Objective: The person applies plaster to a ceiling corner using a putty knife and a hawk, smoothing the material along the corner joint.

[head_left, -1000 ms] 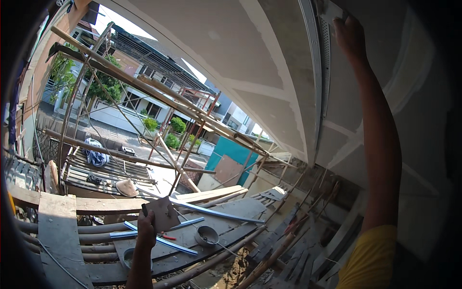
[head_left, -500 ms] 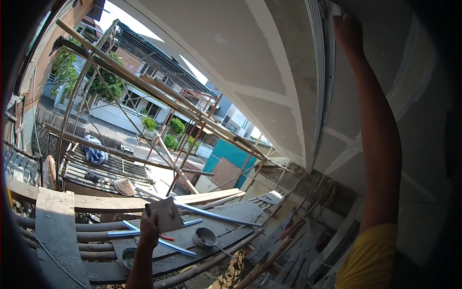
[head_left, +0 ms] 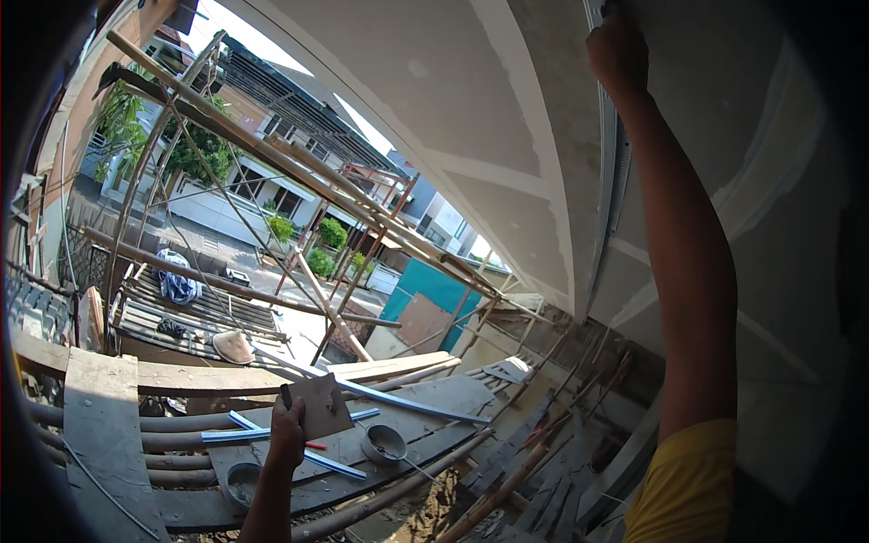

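Note:
My left hand grips the dark handle of a square, flat board with a small lump on its face, held low above the plank platform. My right hand is raised to the ceiling, closed on a putty knife, mostly hidden behind my fingers. It is at a perforated metal corner strip that runs along the ceiling edge. Below, beside the board, lie light metal strips, a red-handled tool and two round bowls.
Bamboo and timber scaffolding surrounds the working spot. Loose planks and poles form the platform, with gaps between them. A bundle of cloth and a conical hat lie further off, near a teal panel. Gypsum ceiling boards hang overhead.
My right hand and forearm have shifted left along the ceiling strip, and the knife is now more hidden. My left hand and board have moved slightly right.

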Demonstrator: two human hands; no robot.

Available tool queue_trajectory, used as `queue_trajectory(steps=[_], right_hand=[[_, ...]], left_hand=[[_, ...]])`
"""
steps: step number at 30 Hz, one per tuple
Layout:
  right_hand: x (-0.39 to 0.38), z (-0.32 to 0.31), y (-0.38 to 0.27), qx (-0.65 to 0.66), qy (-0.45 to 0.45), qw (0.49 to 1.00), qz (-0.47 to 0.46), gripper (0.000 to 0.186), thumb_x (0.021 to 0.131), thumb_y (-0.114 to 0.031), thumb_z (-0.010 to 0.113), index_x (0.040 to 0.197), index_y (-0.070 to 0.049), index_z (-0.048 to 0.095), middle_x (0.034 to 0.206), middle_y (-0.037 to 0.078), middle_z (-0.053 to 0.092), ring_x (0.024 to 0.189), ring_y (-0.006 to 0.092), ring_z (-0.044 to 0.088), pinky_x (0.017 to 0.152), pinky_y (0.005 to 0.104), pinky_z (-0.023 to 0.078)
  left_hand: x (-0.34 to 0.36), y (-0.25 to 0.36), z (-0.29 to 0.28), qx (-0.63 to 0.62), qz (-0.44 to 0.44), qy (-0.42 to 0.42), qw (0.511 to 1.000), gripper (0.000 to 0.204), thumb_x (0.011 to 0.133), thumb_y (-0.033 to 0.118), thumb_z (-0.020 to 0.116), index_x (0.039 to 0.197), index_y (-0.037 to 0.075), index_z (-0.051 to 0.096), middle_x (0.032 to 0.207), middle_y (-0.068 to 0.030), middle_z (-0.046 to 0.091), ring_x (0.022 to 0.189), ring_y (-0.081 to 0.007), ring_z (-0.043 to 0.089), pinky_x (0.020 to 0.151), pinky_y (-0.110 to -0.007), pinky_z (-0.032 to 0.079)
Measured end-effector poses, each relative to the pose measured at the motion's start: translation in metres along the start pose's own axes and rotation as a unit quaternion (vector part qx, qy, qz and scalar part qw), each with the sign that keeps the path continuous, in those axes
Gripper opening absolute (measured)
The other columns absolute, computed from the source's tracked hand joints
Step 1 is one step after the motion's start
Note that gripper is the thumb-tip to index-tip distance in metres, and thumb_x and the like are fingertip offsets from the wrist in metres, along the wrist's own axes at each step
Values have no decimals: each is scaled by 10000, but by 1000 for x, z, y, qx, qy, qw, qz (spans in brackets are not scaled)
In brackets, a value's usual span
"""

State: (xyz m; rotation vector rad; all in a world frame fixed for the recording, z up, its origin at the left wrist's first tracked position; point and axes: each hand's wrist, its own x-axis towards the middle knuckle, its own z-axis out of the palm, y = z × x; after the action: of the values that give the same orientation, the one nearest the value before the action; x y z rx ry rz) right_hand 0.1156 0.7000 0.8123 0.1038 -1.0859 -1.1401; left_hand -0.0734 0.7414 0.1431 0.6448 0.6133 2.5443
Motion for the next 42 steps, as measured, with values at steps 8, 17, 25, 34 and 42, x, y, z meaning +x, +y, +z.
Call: queue_trajectory(steps=[8,17,25,34,42], right_hand=[[-5,-25,2,58,-11,997,-48,276,856,-21,447,1081,53,588,982,259,630,972,412,610,871,474,483],[-38,-83,6,32,-175,984,28,346,839,-100,532,1166,-21,613,863,217,662,738,336,663,692,422,521],[-241,-195,-139,478,-256,792,-281,456,851,-135,645,1287,-79,525,1219,109,557,1090,215,588,894,301,548],[-310,-166,-121,437,-335,755,-355,386,888,-167,582,1272,-134,549,1317,130,512,1222,270,524,1055,437,434],[-289,-174,-131,421,-347,738,-396,322,898,-261,576,1211,-186,595,1288,62,555,1251,236,502,1116,462,350]], left_hand=[[-5,5,7,-15,-11,-1,1000,300,970,98,418,1228,-53,392,1102,-190,563,974,-258,626,835,-368,559],[-34,36,59,-92,-52,-55,993,313,969,89,393,1254,-39,404,1157,-180,552,1028,-270,610,889,-390,539],[-78,73,114,-254,-147,-109,950,308,970,163,447,1239,12,454,1100,-113,594,991,-222,622,903,-357,512],[-77,77,114,-250,-12,-122,960,358,972,119,466,1310,20,403,1158,-115,571,1040,-181,599,882,-309,517],[-71,79,99,-50,98,-55,992,357,965,142,503,1276,6,395,1133,-116,557,1033,-168,581,862,-314,525]])
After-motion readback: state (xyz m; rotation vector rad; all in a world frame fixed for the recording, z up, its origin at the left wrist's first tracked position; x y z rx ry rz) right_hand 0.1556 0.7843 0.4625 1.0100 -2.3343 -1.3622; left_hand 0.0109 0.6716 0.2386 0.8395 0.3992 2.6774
